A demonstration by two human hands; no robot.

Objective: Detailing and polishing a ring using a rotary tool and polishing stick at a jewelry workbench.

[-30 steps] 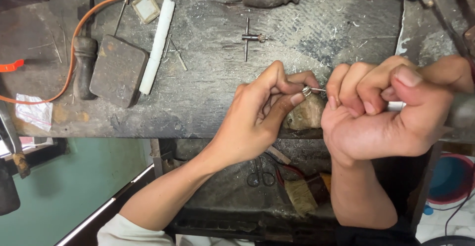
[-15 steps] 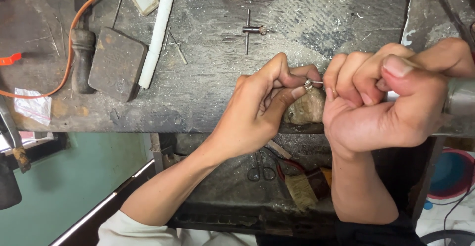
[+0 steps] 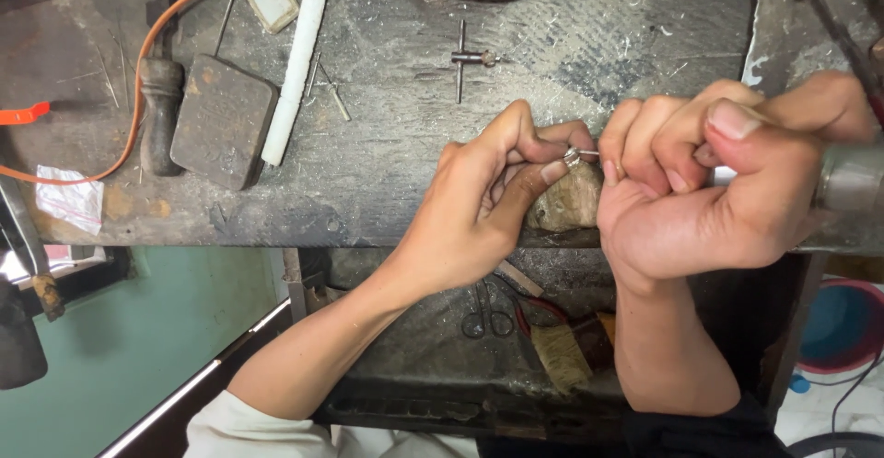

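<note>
Seen from above, two bare hands meet at the front edge of a worn grey workbench (image 3: 387, 173). The left hand (image 3: 479, 209) comes up from below with the wrist bent, its thumb and fingers pinched shut on a small silver ring (image 3: 572, 156), steadied against a rounded wooden peg (image 3: 566, 202) jutting from the bench's front edge. The right hand (image 3: 700, 191) is curled into a fist, closed around a metal rotary handpiece (image 3: 852, 180) whose thin tip touches the ring. Toward the bench's back left lie a dark flat block (image 3: 221, 122), a white stick (image 3: 295, 71) and an orange cable (image 3: 138, 71). Below the bench, an open tray (image 3: 414, 366) holds scissors (image 3: 486, 313) and a small brush (image 3: 560, 357).
</note>
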